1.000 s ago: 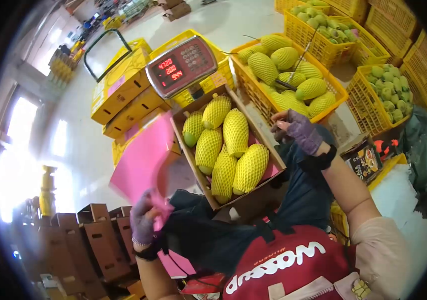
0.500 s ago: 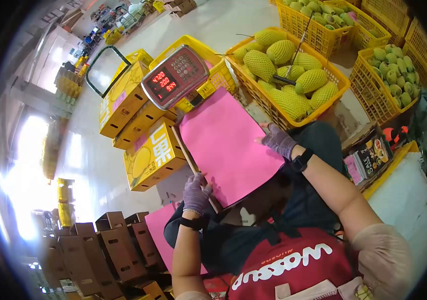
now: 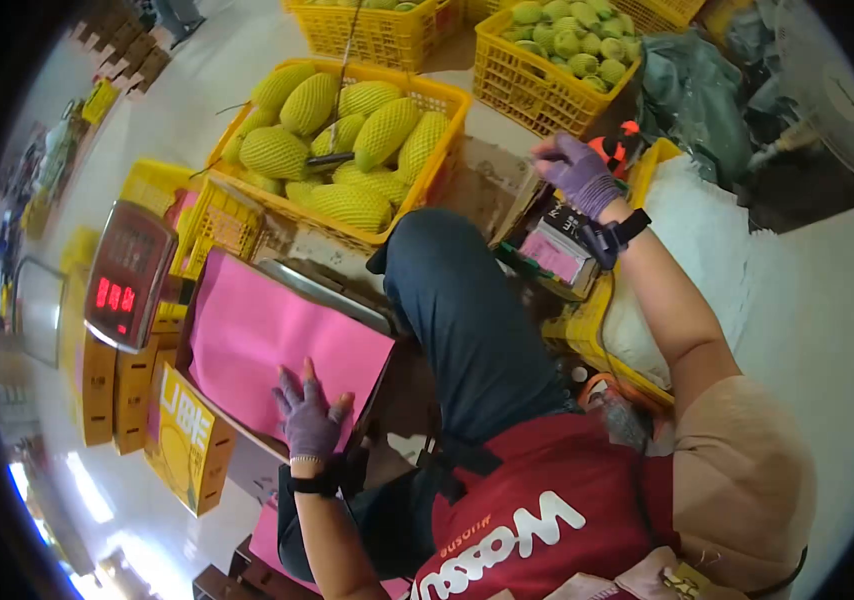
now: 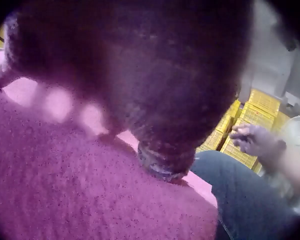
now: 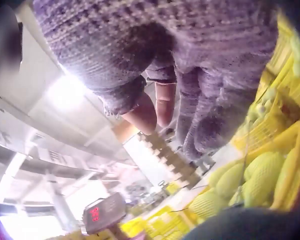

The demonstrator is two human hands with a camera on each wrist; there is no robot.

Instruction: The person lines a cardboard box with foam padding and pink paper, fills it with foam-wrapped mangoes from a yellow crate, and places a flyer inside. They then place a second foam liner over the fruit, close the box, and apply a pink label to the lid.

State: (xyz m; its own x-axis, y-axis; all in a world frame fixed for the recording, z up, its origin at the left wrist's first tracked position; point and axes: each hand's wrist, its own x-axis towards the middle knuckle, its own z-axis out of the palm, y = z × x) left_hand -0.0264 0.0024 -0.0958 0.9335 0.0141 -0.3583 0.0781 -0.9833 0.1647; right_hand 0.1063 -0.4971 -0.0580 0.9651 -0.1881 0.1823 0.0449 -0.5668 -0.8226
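A pink sheet (image 3: 267, 335) covers the top of the open cardboard box, hiding the netted fruit in it. My left hand (image 3: 312, 418), in a purple fingerless glove, rests on the sheet near its close edge with fingers spread; in the left wrist view the hand (image 4: 140, 75) looms dark over the pink surface (image 4: 90, 185). Out to the right, my right hand (image 3: 584, 180) hangs in the air by a small box of cards (image 3: 557, 245). Loosely bent and empty are the fingers of the right hand (image 5: 205, 70) in the right wrist view.
A yellow crate (image 3: 452, 140) of netted fruit stands beyond my knee. The scale display (image 3: 127, 275) is left of the box, above yellow cartons (image 3: 187, 440). More fruit crates (image 3: 517, 85) and a green bag (image 3: 692, 100) lie at the back; white sheets (image 3: 682, 270) are at right.
The pink sheet went from my left hand onto the box, covering the fruit. My right hand has left the box's side and moved right; the left now lies on the sheet. The head view has swung right.
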